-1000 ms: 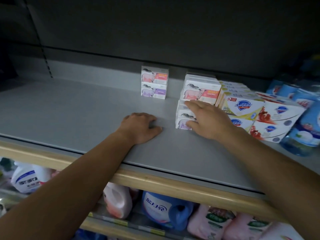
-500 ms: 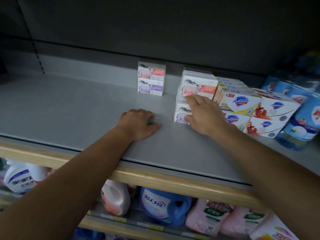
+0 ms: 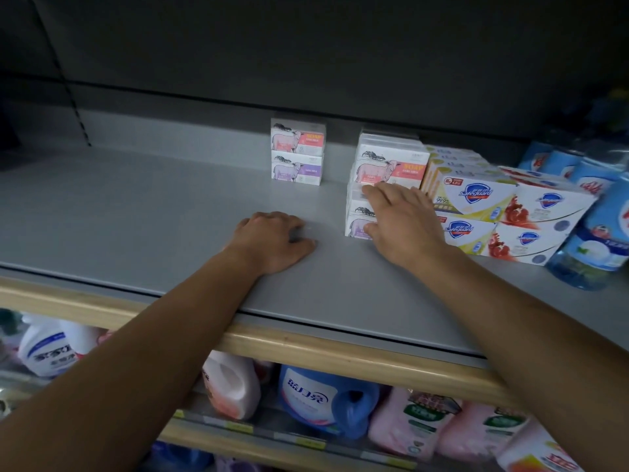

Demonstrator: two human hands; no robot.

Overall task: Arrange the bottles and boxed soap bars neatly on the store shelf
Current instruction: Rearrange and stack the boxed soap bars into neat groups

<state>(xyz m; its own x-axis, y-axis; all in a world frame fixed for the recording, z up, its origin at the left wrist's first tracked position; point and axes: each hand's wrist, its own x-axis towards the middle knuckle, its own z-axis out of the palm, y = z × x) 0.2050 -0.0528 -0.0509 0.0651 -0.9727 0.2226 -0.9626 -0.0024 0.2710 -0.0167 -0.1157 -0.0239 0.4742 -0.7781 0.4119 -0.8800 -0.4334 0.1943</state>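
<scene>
Your right hand [image 3: 405, 223] lies spread against the front of the near stack of white sheep-print cardboard soap boxes [image 3: 388, 170]: fingers on the seam between the pink-label top box and the purple-label bottom one, thumb low on the bottom box. The grip is wide and flat, pressing, wrapped around nothing. That stack stands on the grey metal shelf [image 3: 136, 206], touching the white-and-yellow Safeguard soap cartons [image 3: 476, 199] just right of your grip, with white-and-red Safeguard cartons [image 3: 548, 212] touching those further right. Blue-labelled clear plastic bottles [image 3: 592, 240] stand at the far right. Beyond your grip and to its left, apart from the near stack, a second two-high pile of the same sheep-print boxes [image 3: 297, 153] sits against the back wall. Your left hand [image 3: 272, 241] rests knuckles-up on bare shelf, left of the stack, fingers curled under, holding nothing. Detergent jugs [image 3: 323, 400] fill the lower shelf.
</scene>
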